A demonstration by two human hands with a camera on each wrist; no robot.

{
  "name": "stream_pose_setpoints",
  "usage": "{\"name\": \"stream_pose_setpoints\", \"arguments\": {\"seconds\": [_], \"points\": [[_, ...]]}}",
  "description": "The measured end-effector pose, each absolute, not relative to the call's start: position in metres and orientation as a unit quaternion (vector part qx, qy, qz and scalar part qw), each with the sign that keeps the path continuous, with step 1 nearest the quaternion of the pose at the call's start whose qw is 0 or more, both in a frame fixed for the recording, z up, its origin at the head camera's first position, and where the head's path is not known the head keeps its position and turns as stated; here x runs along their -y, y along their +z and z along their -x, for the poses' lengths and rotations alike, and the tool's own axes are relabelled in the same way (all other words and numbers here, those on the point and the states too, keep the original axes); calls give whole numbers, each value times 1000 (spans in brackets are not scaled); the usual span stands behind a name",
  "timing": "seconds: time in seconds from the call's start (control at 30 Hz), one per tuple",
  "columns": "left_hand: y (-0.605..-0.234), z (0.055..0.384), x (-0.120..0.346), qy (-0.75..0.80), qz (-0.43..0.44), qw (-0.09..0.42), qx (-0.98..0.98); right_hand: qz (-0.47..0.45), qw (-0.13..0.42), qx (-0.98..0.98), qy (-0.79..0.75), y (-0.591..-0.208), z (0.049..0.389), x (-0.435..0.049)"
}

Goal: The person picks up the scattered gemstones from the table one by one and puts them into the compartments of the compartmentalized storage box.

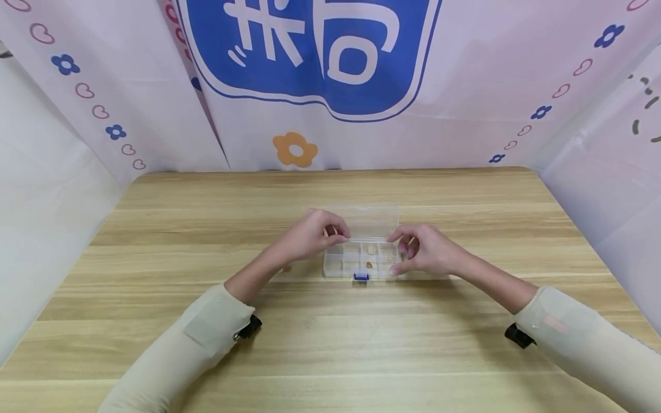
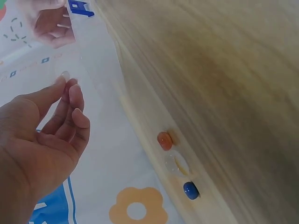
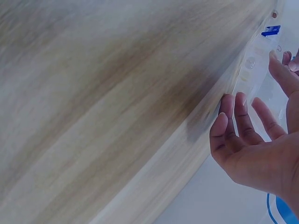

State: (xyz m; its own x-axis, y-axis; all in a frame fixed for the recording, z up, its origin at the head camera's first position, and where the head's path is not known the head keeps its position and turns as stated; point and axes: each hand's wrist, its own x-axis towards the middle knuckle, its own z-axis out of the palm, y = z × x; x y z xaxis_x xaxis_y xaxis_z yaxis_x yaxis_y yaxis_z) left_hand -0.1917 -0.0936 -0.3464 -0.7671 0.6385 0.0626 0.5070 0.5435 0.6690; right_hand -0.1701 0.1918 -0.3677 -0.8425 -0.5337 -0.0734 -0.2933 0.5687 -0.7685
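Soft shadows cross the bright table (image 1: 361, 344) in the head view; wrist views are dimmer, hazier.

We count two bare hands, a left hand (image 1: 314, 234) and a right hand (image 1: 432, 250), and two pale sleeves (image 1: 175, 350). We see two black fittings (image 1: 250, 327), one at each sleeve. There is one table (image 1: 330, 350), one clear box (image 1: 334, 266), one lid (image 1: 374, 218) and one blue latch (image 1: 361, 277). We make out two rows of compartments; hands cover some, so we give no total. Inside we find one pale piece (image 1: 371, 250) and one orange piece (image 1: 369, 264). Three beads lie on the table: one orange bead (image 2: 164, 140), one clear bead (image 2: 176, 163), one blue bead (image 2: 191, 190). We count one small clear piece (image 2: 65, 74) at the left fingertips. Behind, we see one blue emblem (image 1: 294, 86) and one orange flower (image 1: 281, 150).
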Motion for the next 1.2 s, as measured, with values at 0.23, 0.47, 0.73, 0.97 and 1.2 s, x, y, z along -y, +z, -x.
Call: {"name": "stream_pose_setpoints", "arguments": {"seconds": [0.23,0.47,0.73,0.97,1.2], "points": [[-345,191,90,338,-318,100,-880,243,147,-870,-402,-368,170,-191],[-348,192,86,338,-315,103,-881,246,144,-872,-399,-370,171,-192],[-349,194,83,339,-314,105,-881,244,143,-874,-396,-370,170,-192],[-349,194,80,330,-321,106,-881,247,138,-876,-390,-370,171,-192],[-350,194,80,323,-320,105,-885,248,136,-876,-392,-370,171,-193]]}}
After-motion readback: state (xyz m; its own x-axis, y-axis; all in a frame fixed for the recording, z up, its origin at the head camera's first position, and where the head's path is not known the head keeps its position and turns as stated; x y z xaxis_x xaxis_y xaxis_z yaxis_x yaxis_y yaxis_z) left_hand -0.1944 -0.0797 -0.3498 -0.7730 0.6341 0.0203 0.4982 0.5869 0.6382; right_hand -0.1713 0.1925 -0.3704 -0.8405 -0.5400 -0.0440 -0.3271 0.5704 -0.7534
